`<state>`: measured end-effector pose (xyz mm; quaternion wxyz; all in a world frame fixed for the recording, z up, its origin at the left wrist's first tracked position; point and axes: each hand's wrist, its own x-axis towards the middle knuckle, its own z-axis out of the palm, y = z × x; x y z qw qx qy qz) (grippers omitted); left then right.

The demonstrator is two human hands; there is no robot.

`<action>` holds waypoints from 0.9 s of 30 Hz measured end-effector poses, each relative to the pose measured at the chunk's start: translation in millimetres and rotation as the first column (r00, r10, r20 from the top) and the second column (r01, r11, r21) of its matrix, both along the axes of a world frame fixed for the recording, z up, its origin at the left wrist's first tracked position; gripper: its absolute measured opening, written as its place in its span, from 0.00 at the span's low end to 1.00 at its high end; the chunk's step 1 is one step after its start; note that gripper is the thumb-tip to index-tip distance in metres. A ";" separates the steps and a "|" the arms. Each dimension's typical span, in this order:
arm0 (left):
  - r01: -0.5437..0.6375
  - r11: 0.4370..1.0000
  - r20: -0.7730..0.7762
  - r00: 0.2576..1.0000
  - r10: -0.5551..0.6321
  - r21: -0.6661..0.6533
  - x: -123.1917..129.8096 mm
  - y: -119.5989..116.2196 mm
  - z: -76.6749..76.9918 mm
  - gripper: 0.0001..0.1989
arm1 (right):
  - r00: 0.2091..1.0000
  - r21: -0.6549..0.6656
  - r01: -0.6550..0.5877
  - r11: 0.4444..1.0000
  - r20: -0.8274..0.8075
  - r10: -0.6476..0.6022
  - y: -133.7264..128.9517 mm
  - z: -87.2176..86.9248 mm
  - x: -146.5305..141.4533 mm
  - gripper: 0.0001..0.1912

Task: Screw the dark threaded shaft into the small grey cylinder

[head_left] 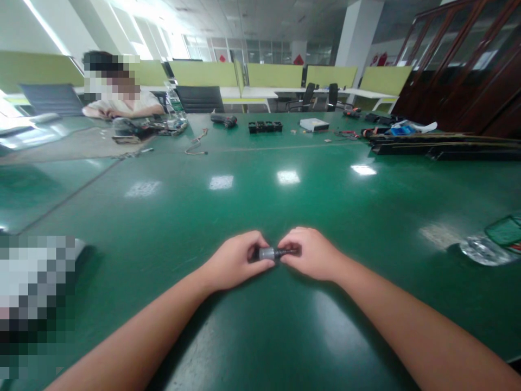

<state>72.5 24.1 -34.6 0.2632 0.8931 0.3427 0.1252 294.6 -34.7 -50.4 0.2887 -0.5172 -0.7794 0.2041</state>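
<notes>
A small grey and black cylindrical part (267,253) lies between my two hands, low over the green table (260,201). My left hand (238,259) is closed round its thicker grey end, with thumb and fingers on either side. The fingers of my right hand (309,252) pinch the thin dark end on the right. The two hands face each other, with a narrow gap between their fingertips.
Across the table sits a person (122,95). Along the far side are a black module (265,127), a white box (314,125), a cable (196,144) and dark strips (443,146). A clear container (484,250) stands right; a blurred-out object (36,277) lies left.
</notes>
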 end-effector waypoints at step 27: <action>0.019 1.000 -0.019 1.000 -0.019 0.005 -1.5 0.6 -0.5 0.15 | 0.998 0.018 -0.062 0.998 0.017 0.062 -0.7 1.3 4.1 0.05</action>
